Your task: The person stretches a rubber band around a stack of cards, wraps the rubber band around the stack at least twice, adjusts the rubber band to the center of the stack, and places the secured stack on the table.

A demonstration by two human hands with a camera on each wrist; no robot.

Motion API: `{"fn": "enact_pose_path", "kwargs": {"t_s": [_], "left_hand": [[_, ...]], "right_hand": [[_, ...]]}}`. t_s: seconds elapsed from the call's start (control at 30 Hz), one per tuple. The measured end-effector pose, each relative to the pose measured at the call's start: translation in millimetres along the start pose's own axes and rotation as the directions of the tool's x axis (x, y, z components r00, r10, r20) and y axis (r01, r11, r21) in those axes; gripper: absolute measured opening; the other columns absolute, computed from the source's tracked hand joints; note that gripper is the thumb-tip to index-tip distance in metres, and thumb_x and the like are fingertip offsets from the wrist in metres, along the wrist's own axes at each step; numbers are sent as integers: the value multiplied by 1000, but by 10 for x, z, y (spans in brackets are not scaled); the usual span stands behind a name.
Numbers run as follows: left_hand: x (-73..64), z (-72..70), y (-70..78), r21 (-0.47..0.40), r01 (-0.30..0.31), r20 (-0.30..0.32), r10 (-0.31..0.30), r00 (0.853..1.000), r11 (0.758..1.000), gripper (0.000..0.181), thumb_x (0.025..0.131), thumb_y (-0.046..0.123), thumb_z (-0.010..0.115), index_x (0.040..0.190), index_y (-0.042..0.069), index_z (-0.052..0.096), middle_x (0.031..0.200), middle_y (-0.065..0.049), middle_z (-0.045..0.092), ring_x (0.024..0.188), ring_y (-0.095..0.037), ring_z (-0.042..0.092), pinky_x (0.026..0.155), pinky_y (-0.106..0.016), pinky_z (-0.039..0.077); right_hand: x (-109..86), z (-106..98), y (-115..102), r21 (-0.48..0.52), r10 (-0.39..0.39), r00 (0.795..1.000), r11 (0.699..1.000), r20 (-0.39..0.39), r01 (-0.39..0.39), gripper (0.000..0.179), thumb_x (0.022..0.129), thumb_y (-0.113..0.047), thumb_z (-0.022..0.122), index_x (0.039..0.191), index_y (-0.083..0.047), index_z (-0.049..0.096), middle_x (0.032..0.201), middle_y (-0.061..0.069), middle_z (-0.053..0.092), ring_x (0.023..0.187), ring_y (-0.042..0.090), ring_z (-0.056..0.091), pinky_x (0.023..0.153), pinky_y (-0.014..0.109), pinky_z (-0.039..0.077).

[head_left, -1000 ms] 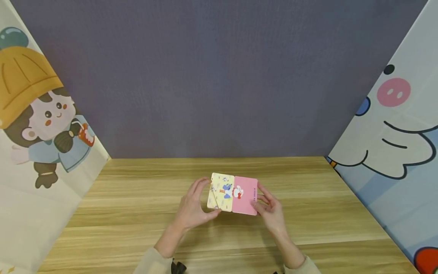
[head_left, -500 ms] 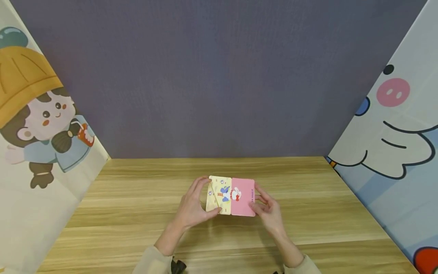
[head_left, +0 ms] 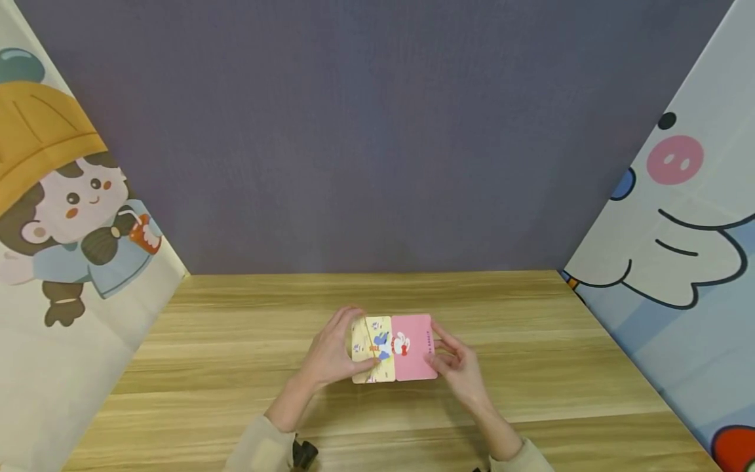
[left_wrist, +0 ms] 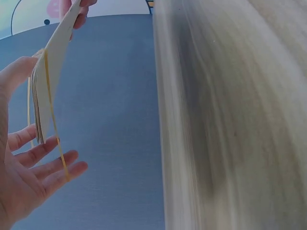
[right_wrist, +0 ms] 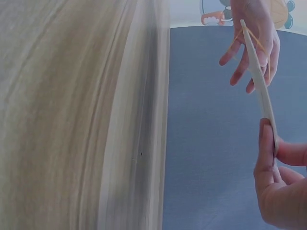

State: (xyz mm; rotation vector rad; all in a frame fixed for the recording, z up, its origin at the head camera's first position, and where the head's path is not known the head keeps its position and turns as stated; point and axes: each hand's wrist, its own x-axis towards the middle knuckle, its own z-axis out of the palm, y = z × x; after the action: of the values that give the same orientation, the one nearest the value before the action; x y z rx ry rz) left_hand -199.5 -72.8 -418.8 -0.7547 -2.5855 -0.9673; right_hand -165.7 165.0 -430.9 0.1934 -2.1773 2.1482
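A small notebook (head_left: 414,362) is held above the table, its yellow half on the left and its pink half on the right, with cartoon animals across the middle. My right hand (head_left: 464,372) pinches the pink edge between thumb and fingers. My left hand (head_left: 331,353) is at the yellow end, thumb over the front and fingers behind. A thin yellow rubber band (left_wrist: 53,117) is stretched between the thumb side and the spread fingers of this hand, around the notebook's end. In the right wrist view the notebook (right_wrist: 259,79) shows edge-on.
The wood-grain table (head_left: 248,314) lies below both hands. A dark grey panel (head_left: 377,144) rises behind it. Cartoon-printed panels stand at the left (head_left: 35,367) and the right (head_left: 637,341). A black object (head_left: 303,453) is by the left sleeve.
The notebook has shifted left and toward me, and it lies straighter. My left thumb and the rubber band now reach farther over the yellow half. The right hand keeps its pinch.
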Motion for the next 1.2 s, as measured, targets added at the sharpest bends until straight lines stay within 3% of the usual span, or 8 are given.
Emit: {"fn": "enact_pose_path", "kwargs": {"t_s": [0.27,0.5,0.57,0.7,0.8,1.0,1.2], "left_hand": [[105,-36,-33,-23,38,54,-37,998,999,82,60,42,77,125,4,44,128,-11,43,112,-32,44,93,-49,36],[219,-88,-59,-56,21,61,-17,998,998,78,60,41,78,123,4,48,128,-10,45,113,-29,45,97,-46,33],[262,-102,-76,-71,8,62,-3,998,997,76,59,38,79,121,5,49,125,-10,48,111,-28,46,95,-45,37],[352,-143,-109,-144,-30,54,38,998,989,68,60,29,81,117,4,53,117,-11,54,102,-28,51,79,-35,49],[418,-178,-146,-201,-44,41,54,998,979,63,60,23,81,114,3,56,114,-11,56,98,-28,54,68,-26,51],[554,-255,-228,-263,-24,40,36,999,964,64,60,24,82,115,3,58,117,-12,55,98,-26,55,65,-22,51],[664,-303,-276,-300,20,89,8,996,954,66,57,27,83,115,4,58,118,-13,55,94,-26,57,76,-34,51]], "right_hand": [[-10,-33,43,-26,-42,996,999,81,44,62,74,15,58,131,2,37,101,31,54,71,19,62,64,29,54],[-9,-14,73,-46,-112,983,992,145,120,60,73,15,58,129,7,36,100,32,54,73,18,62,64,31,54],[-13,-2,76,-50,-125,980,990,156,134,60,73,16,58,129,8,37,101,32,54,73,18,62,64,31,54],[-27,22,75,-65,-96,981,992,169,109,60,74,15,57,129,7,37,102,30,53,73,19,61,64,31,54],[-41,39,71,-74,-57,982,995,180,71,60,75,14,57,130,6,36,102,30,53,69,19,61,62,30,54],[-52,63,74,-63,-43,980,996,194,56,60,75,15,55,130,7,34,102,31,51,66,17,60,61,30,54],[-44,73,80,-56,-63,977,996,206,76,60,74,16,56,130,7,35,102,32,51,67,17,61,61,31,54]]}}
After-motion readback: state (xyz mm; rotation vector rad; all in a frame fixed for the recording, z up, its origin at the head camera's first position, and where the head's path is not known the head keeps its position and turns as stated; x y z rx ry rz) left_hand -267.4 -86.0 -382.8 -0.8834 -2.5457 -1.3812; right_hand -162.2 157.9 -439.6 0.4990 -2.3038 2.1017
